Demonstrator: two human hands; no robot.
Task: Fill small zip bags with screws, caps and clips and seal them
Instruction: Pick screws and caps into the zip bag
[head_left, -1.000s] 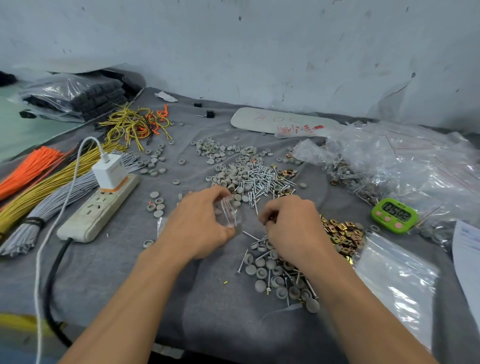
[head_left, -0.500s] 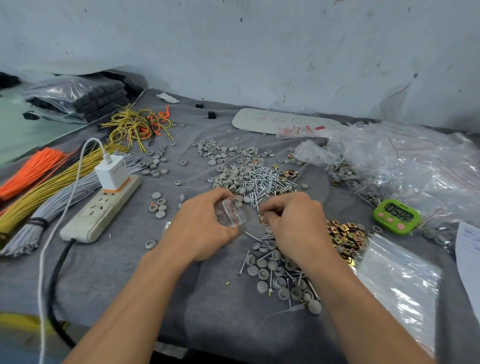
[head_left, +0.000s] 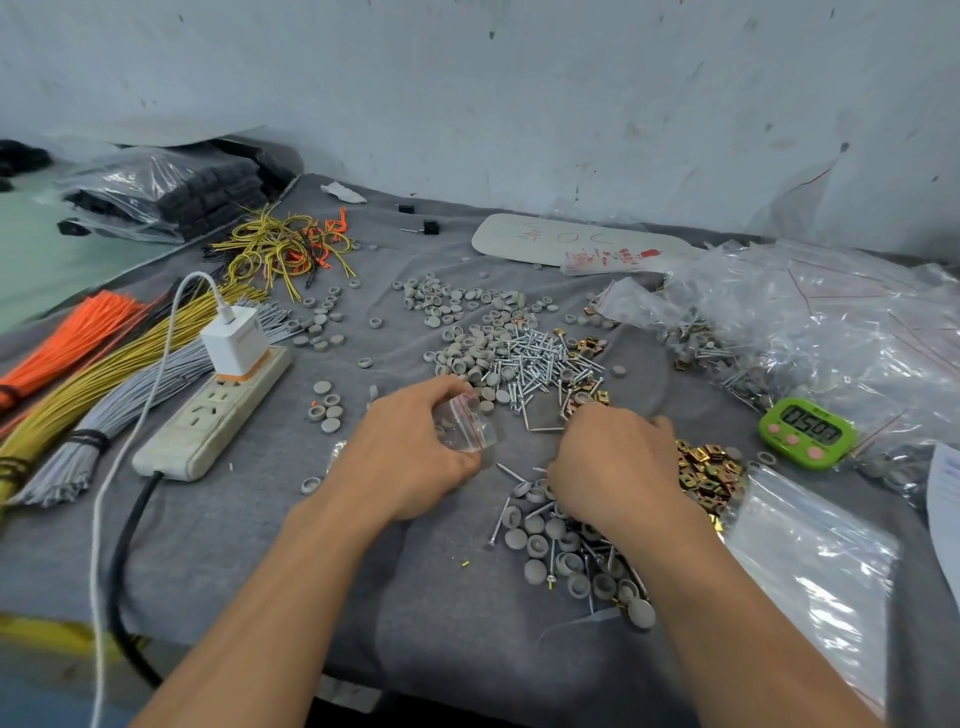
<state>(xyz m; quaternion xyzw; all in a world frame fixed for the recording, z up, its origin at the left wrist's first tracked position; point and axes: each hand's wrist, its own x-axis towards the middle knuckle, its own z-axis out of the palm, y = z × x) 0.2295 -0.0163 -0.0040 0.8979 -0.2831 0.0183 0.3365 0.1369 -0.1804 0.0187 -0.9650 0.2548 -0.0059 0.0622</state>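
My left hand (head_left: 410, 452) holds a small clear zip bag (head_left: 465, 423) with a red strip, mouth turned right. My right hand (head_left: 615, 462) lies just right of it, fingers curled down over the grey cloth; what the fingertips hold is hidden. Silver screws (head_left: 540, 364) are heaped beyond the hands, beside grey round caps (head_left: 467, 358). Gold metal clips (head_left: 709, 470) are piled right of my right hand. A mixed heap of caps and screws (head_left: 566, 551) sits under my right wrist.
A white power strip (head_left: 208, 415) with a charger lies at the left, beside bundles of orange, yellow and grey wires (head_left: 78, 374). A green timer (head_left: 805, 434) stands at the right. Clear bags (head_left: 841, 332) pile up at the far right; a flat zip bag (head_left: 810, 577) lies near the front.
My right hand has moved away from the bag's mouth, rightward and down toward the cloth near the clips. My left hand keeps holding the bag in about the same place.
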